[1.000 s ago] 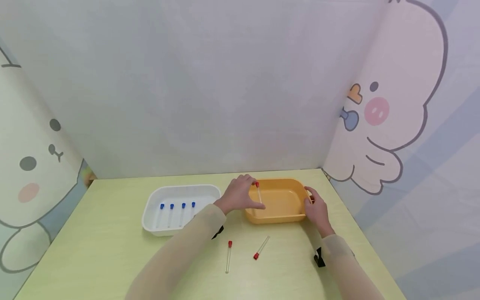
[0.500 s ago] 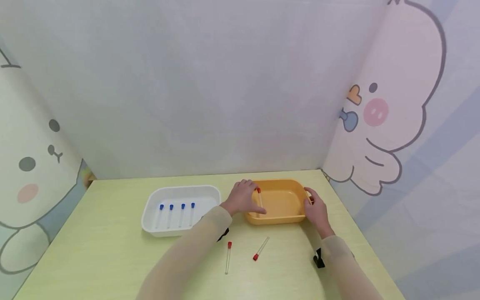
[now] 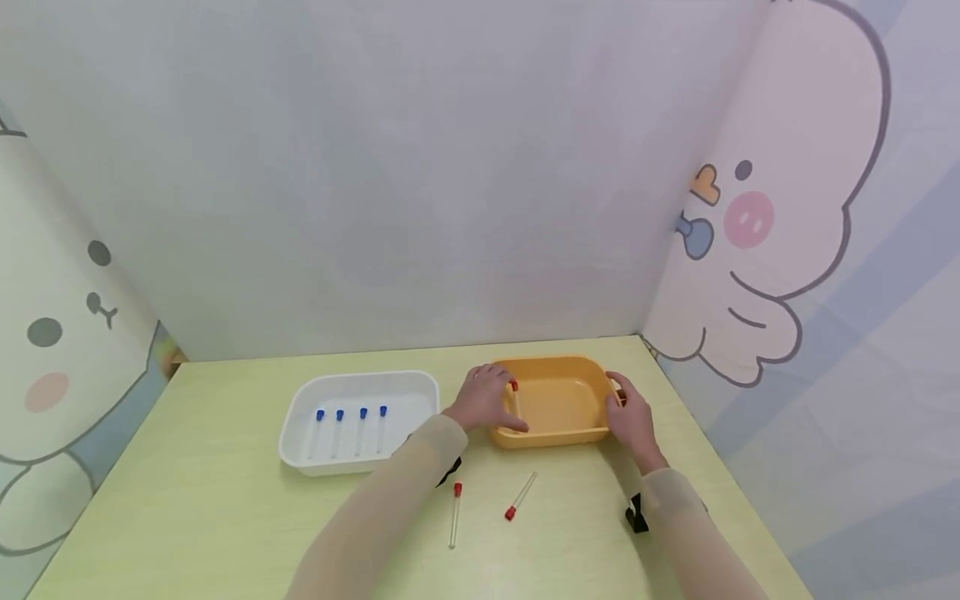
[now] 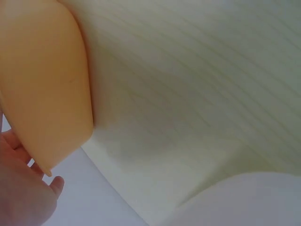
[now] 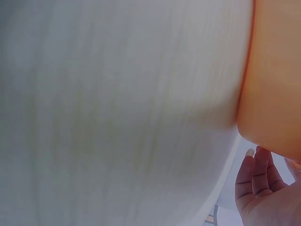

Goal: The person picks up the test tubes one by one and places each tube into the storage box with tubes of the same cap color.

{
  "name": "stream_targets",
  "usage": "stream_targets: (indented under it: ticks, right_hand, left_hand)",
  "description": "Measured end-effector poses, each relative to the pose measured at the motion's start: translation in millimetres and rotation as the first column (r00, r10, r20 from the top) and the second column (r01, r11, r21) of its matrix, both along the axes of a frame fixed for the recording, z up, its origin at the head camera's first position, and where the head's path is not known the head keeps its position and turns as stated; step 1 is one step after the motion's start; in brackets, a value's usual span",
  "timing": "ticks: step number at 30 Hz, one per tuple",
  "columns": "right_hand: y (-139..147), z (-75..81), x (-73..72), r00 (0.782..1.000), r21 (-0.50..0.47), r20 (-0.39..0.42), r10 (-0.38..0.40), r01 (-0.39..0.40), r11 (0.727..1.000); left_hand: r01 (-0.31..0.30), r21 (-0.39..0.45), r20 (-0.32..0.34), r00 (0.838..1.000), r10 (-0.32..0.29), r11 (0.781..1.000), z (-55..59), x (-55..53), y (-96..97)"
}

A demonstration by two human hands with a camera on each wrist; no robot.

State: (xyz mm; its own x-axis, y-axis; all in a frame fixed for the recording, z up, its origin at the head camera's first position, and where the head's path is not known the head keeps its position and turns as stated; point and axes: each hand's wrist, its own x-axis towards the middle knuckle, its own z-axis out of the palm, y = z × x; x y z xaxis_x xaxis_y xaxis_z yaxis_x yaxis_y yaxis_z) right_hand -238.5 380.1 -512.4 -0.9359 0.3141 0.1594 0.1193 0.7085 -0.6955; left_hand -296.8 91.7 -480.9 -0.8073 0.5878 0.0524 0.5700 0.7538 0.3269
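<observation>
My left hand (image 3: 483, 400) reaches over the left side of the orange tray (image 3: 566, 433). It holds a red-capped test tube (image 3: 517, 398) lengthwise between thumb and fingers, low inside the tray. My right hand (image 3: 632, 421) grips the tray's right end by the rim. In the right wrist view, the right hand's fingers (image 5: 261, 174) curl up under that edge. The left wrist view shows the left hand (image 4: 23, 193) at the orange wall, with the tube out of sight there. Two more red-capped test tubes, one upright in line (image 3: 455, 517) and one slanted (image 3: 521, 497), lie on the table before the tray.
Left of the orange tray stands a white tray (image 3: 300, 454) holding several blue-capped test tubes (image 3: 361, 433) in a row. My left forearm crosses its front right corner. A pale curtain (image 3: 405, 208) rises behind the light-green table (image 3: 187, 500).
My left hand has lowered the red-capped test tube from above the orange tray's left side down into it. The right hand keeps its grip on the rim.
</observation>
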Motion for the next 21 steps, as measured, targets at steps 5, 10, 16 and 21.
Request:
stream_targets:
  ticks: [5,10,16,21]
  right_hand:
    - [-0.1,0.7,-0.3,1.0,-0.004,0.008,-0.003,0.003,1.0]
    - [-0.5,0.7,-0.2,1.0,-0.004,0.023,-0.004,0.004,1.0]
    - [0.5,1.2,0.5,1.0,-0.005,0.025,-0.007,0.007,1.0]
    - [-0.3,2.5,-0.1,1.0,-0.006,0.029,-0.003,0.003,1.0]
  left_hand:
    - [-0.022,-0.015,0.02,1.0,0.022,1.0,-3.2,-2.0,2.4]
    - [-0.041,-0.054,0.036,0.998,0.043,0.998,-3.3,-2.3,5.9]
    - [-0.062,-0.096,0.03,0.997,0.065,0.993,-1.6,-0.1,12.2]
    - [-0.103,-0.131,0.036,0.993,0.108,0.986,1.2,2.5,15.8]
